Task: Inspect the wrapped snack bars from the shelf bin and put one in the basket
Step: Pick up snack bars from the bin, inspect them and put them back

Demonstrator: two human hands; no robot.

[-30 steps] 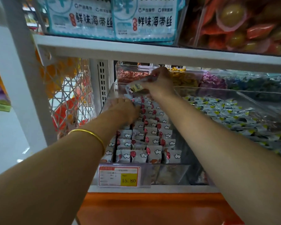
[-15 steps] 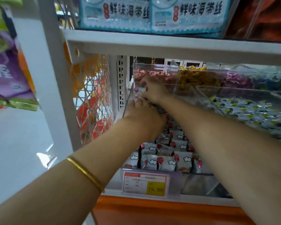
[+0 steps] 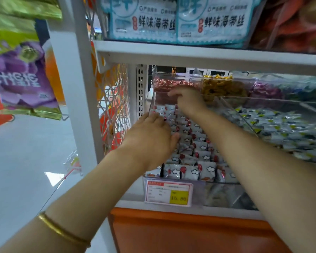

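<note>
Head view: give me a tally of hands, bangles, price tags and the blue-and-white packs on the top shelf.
Hands: 2, left hand and right hand
Gold bangle: 1
Price tag: 1
Blue-and-white packs: 2
Total: 6

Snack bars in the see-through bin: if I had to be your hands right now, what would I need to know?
Left hand: lies flat on the snack bars in the clear bin, gripping nothing.
Right hand: reaches to the back of the bin. Its fingers are turned away, so I cannot tell if it holds a bar.
Done: both hands are in among the bars; no bar shows lifted out.
Left: look a bar over, then put one in the basket, which is not in view.
</note>
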